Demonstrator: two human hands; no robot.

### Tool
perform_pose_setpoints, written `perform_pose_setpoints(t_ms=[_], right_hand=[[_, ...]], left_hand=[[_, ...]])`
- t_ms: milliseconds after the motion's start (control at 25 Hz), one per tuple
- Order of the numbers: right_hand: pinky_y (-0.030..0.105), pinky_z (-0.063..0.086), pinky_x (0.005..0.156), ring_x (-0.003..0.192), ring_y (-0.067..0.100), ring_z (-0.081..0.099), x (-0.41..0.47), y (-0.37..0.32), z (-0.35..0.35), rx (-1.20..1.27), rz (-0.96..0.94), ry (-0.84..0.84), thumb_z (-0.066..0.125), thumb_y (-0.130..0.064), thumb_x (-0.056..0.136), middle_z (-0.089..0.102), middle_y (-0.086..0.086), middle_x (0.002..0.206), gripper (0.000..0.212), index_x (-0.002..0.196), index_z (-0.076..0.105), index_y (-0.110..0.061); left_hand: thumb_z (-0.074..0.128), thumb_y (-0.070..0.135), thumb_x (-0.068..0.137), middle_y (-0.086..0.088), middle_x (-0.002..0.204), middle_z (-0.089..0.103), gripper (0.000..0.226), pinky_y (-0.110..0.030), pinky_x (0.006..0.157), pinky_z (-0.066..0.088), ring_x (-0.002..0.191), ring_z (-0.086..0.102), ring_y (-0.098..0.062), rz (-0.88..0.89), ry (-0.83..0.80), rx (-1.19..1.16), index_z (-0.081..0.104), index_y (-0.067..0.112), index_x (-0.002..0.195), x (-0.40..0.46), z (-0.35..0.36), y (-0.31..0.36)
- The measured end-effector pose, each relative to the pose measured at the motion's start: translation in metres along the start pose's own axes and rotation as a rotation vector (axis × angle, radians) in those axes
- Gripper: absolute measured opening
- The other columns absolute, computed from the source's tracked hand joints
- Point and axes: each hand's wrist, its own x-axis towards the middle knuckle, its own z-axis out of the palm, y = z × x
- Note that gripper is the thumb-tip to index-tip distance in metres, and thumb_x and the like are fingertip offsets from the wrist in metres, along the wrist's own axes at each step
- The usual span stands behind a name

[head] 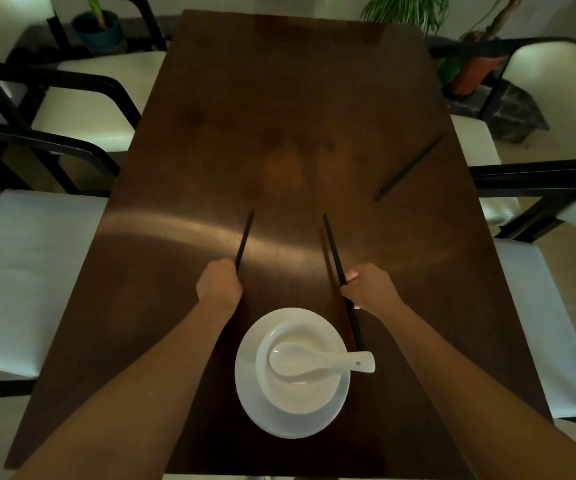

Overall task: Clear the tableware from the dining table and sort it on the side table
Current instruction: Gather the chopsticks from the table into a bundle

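On the dark wooden dining table (279,116), near its front edge, a white plate (265,410) carries a white bowl (297,389) with a white spoon (317,360) lying in it. My left hand (219,284) grips black chopsticks (245,237) that point away from me. My right hand (369,287) grips another set of black chopsticks (333,247), whose near end reaches down beside the plate. A third set of black chopsticks (409,168) lies loose near the table's right edge.
Chairs with white cushions and black frames stand along both sides, at the left (30,271) and at the right (539,323). Potted plants (407,8) stand beyond the table's far end. No side table is in view.
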Motion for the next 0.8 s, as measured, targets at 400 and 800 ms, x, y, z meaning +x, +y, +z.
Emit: perform_pose_setpoints(t_ms=[400, 800], right_hand=[[0.017, 0.054, 0.054, 0.069, 0.010, 0.066, -0.012, -0.082, -0.039, 0.570, -0.145, -0.088, 0.064, -0.008, 0.083, 0.067, 0.002, 0.081, 0.014, 0.096, 0.064, -0.012], [0.018, 0.052, 0.062, 0.072, 0.003, 0.061, -0.039, -0.116, -0.045, 0.561, -0.357, 0.051, 0.068, -0.015, 0.081, 0.061, -0.011, 0.075, 0.023, 0.073, 0.058, -0.035]], left_hand=[[0.068, 0.004, 0.079, -0.002, 0.079, 0.067, 0.013, -0.020, 0.066, 0.053, 0.081, 0.065, -0.017, 0.015, -0.245, -0.930, 0.065, 0.016, 0.075, -0.005, -0.046, 0.038], [0.056, 0.003, 0.088, -0.006, 0.088, 0.072, 0.018, -0.022, 0.067, 0.056, 0.081, 0.070, -0.013, 0.181, -0.419, -1.080, 0.069, 0.011, 0.096, -0.025, -0.081, 0.065]])
